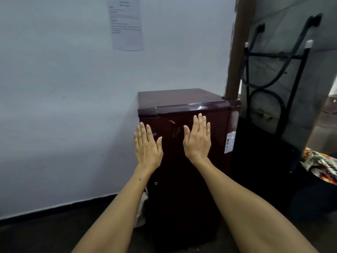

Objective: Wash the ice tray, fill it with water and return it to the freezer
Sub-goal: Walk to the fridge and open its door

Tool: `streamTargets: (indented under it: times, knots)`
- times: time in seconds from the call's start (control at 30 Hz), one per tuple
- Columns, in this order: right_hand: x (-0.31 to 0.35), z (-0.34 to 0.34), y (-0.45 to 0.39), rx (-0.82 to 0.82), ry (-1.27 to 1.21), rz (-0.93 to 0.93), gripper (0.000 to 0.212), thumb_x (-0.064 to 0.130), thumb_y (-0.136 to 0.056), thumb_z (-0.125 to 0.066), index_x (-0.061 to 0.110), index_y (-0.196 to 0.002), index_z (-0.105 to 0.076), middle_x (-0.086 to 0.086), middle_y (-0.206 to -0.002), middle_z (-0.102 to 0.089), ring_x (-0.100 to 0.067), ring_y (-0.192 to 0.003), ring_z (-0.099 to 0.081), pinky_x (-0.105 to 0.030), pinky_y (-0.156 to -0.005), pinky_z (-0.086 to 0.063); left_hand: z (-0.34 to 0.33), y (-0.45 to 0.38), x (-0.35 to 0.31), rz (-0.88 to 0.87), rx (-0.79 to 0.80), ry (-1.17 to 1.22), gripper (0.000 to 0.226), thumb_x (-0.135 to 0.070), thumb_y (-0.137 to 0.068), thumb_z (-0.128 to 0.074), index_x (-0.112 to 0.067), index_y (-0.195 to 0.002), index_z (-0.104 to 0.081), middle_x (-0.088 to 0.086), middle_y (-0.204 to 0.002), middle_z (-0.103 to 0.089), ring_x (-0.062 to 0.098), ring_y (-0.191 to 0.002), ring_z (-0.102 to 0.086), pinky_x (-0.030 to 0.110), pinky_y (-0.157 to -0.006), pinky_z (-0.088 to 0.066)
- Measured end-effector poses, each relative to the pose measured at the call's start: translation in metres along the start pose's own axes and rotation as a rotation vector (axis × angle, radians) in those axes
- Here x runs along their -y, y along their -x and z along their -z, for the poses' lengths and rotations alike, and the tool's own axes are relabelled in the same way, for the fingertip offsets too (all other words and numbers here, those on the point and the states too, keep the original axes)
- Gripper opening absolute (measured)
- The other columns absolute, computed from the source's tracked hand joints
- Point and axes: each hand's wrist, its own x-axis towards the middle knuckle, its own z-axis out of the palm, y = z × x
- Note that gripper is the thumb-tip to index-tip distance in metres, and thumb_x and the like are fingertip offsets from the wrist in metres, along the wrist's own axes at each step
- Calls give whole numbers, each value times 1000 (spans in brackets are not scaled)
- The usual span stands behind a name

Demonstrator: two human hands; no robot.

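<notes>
A small dark maroon fridge (184, 99) stands against the white wall with its door closed. My left hand (147, 146) is raised in front of the door's upper left edge, fingers straight and together, holding nothing. My right hand (197, 138) is held flat in front of the upper middle of the door, fingers straight, also holding nothing. Whether either palm touches the door cannot be told. No ice tray is in view.
A folded table with black metal legs (277, 70) leans upright just right of the fridge. A patterned cloth (321, 165) lies at the far right. A printed sheet (126, 24) hangs on the wall. Dark floor runs along the wall at left.
</notes>
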Motion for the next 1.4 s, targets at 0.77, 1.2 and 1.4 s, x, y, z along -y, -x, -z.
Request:
streamTargets:
  times: [0.77,1.2,1.4]
  knots:
    - [77,-133,-37,766,-645,-636,59,51,-96,-40,3,-127,-52,-11,-127,-56,-28,-112,-57,-33,-84,-45,-32,-129,51,-49,255,-138,61,-35,-104,-23,-2,-151,-5,16,-160,2,26,-149,2,37,-121,2]
    - [74,-149,-43,901,-686,-679,56,42,-102,-33,7,-145,-35,-12,-145,-42,-28,-132,-42,-34,-104,-35,-53,-154,55,-112,250,-232,62,-36,-103,-24,-4,-151,0,13,-161,1,25,-149,5,37,-120,5]
    - [75,-152,-32,856,-630,-634,58,44,-102,-28,1,-138,-42,-15,-138,-49,-31,-125,-48,-35,-98,-38,-55,-152,54,-81,287,-203,65,-38,-103,-22,-5,-151,6,11,-161,8,23,-148,12,37,-120,7]
